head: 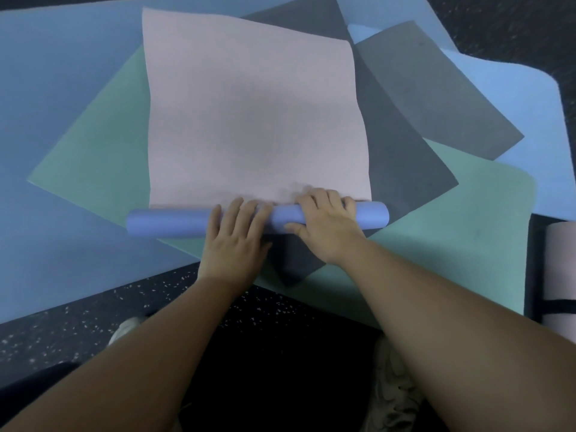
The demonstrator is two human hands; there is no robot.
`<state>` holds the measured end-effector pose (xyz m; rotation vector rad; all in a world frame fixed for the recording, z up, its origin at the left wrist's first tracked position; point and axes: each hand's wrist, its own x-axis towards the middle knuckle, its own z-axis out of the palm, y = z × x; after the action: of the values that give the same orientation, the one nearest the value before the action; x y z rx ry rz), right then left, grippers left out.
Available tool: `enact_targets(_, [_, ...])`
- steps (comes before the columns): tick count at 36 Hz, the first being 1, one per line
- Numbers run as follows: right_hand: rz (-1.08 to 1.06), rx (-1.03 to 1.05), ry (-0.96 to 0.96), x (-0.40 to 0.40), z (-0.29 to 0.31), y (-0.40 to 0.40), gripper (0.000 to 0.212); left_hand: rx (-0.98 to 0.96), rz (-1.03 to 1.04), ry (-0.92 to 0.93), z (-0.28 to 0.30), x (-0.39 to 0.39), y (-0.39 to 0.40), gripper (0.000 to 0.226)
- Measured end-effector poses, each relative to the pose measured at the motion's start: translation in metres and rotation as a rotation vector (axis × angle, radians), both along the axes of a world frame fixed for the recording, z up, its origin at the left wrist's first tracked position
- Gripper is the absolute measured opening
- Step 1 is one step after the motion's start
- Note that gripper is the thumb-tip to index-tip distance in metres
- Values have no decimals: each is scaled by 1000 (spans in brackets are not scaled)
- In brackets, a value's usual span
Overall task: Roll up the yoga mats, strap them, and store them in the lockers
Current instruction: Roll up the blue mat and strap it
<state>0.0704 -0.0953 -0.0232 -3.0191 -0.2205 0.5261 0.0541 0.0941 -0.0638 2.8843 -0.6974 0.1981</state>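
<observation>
The pink mat [252, 110] lies at the centre of the frame on top of the pile, its near end already wound into a thin roll [168, 222] whose outer face is violet-blue. Both hands sit on that roll: the left hand [237, 235] presses down with fingers nearly straight, the right hand [324, 222] has its fingers curled over the top and the thumb tucked under the near side.

It looks like light foam — soft, springy, likely to unwind if let go, and prone to telescoping at the ends. The wavy side edges suggest it bends easily. Both hands are crowded toward the right half; I would judge a wider hold, one hand nearer each end, keeps the roll straighter.

Counting loose mats in the heap is uncertain where they overlap: one pink, what seem to be two grey [436, 98], one or two green [93, 157], at least two blue [62, 88]. One finished roll [561, 269], with a dark strap — at the right edge.
</observation>
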Motion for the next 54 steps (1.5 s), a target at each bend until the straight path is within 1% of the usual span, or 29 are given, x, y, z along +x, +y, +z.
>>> enact_targets(4, [28, -28, 3, 10, 2, 0, 54, 73, 33, 164, 8, 13, -3, 82])
enact_targets(6, [21, -29, 14, 17, 3, 0, 55, 141, 44, 231, 13, 21, -5, 92])
enact_targets(9, [4, -32, 16, 27, 3, 0, 56, 225, 39, 304, 16, 34, -8, 98])
enact_targets(11, [0, -43, 10, 32, 3, 0, 57, 248, 41, 327, 17, 41, -9, 101])
enact_targets(16, [40, -112, -39, 39, 1, 1, 57, 260, 35, 341, 16, 50, -9, 108])
enact_targets(19, [42, -120, -52, 43, -1, 1, 57, 219, 22, 342, 14, 55, -8, 108])
enact_targets(21, [18, -137, -131, 41, -6, 3, 58, 192, 21, 356, 13, 58, -8, 108])
enact_targets(23, [-47, -131, -286, 33, -13, 10, 53, 181, 17, 376, 13, 62, -8, 107])
enact_targets(25, [-82, -47, -409, 16, -24, 13, 45, 173, 6, 406, 13, 67, -8, 105])
enact_targets(28, [-80, 49, -497, -15, -43, 18, 50, 166, -2, 458, 14, 76, -8, 107])
enact_targets(31, [-88, 56, -432, -29, -46, 20, 59, 168, -1, 486, 15, 80, -8, 111])
enact_targets(36, [-122, 51, -297, -14, -42, 19, 67, 142, 22, 510, 19, 87, -11, 111])
enact_targets(39, [-129, 65, -221, -1, -35, 18, 75, 184, 24, 439, 23, 92, -11, 112])
enact_targets(41, [-92, 73, -141, 6, -30, 14, 79, 173, -9, 302, 22, 92, -6, 107])
enact_targets(42, [-82, 68, -95, 10, -27, 13, 81, 134, -25, 226, 19, 90, -4, 102])
enact_targets(44, [-72, 51, -60, 15, -22, 12, 81, 70, -40, 115, 11, 87, 1, 91])
enact_targets(47, [-79, 50, -21, 20, -19, 12, 82, 47, -43, 16, 6, 82, 3, 79])
enact_targets(52, [-81, 75, -4, 30, -13, 9, 80, 34, -113, -170, -2, 77, 10, 49])
enact_targets(54, [-80, 81, -5, 33, -13, 9, 78, 46, -100, -209, -7, 75, 14, 46])
